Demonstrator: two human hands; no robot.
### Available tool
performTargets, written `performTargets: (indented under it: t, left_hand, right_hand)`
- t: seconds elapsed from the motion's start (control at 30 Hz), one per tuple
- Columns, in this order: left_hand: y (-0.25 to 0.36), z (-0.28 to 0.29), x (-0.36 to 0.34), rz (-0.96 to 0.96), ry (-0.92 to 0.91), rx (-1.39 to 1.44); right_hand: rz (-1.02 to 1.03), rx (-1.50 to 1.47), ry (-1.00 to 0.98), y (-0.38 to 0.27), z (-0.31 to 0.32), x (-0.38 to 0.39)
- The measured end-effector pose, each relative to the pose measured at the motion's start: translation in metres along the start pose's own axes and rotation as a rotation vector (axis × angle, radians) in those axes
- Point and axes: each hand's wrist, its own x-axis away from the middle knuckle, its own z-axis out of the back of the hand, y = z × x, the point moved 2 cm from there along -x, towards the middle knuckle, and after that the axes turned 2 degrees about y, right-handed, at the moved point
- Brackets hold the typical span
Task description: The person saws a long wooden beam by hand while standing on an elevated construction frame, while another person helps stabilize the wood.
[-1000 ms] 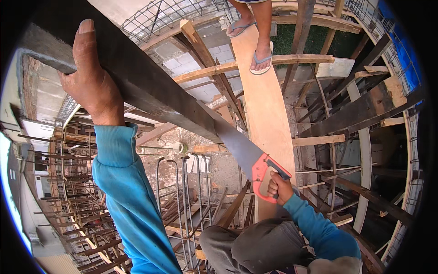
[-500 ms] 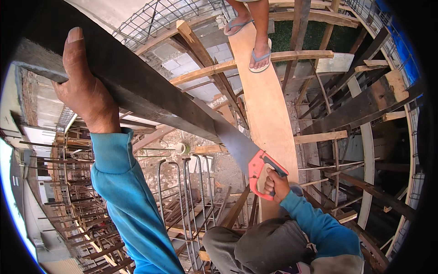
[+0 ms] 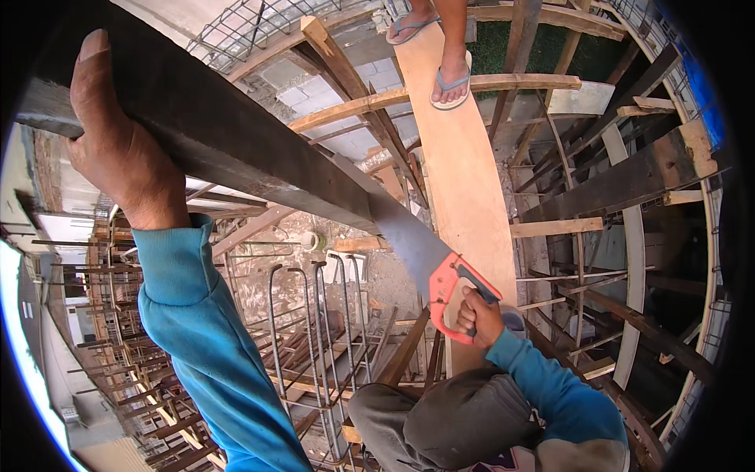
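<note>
1. The right hand's (image 3: 481, 318) fingers curl tightly around the red-and-black handle (image 3: 464, 293) of a handsaw (image 3: 410, 245). The left hand (image 3: 130, 169) lays its thumb on a dark beam (image 3: 236, 134); its other fingers are hidden, so their closure cannot be told.
2. The saw slants in front of the person, blade against the beam's nearer end; whether it sits in a kerf is unclear. It looks light, its thin blade probably springy; the closed-loop handle is the place to hold.
3. The beam seems heavy and rigid, best steadied along its broad sides, well away from the teeth.
4. Textures: smooth grey metal, dark timber with a paler, scuffed lower face, a smooth pale plank (image 3: 464, 181).
5. Beyond: hooked steel bars (image 3: 318, 315), rough framing timbers, and another person's sandalled foot (image 3: 451, 88) on the plank.
</note>
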Motion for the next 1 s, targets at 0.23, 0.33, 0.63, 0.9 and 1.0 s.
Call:
performTargets:
  t: [0.23, 0.33, 0.63, 0.9, 1.0]
  left_hand:
    - [0.008, 0.003, -0.002, 0.118, 0.069, 0.121]
    - [0.006, 0.003, 0.0, 0.053, -0.002, 0.011]
    - [0.005, 0.001, -0.003, 0.112, 0.075, 0.185]
    - [-0.002, 0.003, 0.0, -0.013, -0.028, -0.044]
    - [-0.001, 0.003, -0.002, -0.055, -0.006, -0.158]
  right_hand:
    - [0.134, -0.101, -0.196, 0.002, -0.012, -0.083]
    - [0.01, -0.014, -0.099, 0.028, 0.073, 0.018]
    - [0.146, -0.184, -0.106, -0.005, -0.076, -0.111]
    - [-0.027, -0.053, -0.057, 0.04, 0.064, 0.031]
    - [0.028, -0.085, -0.096, 0.035, 0.02, -0.003]
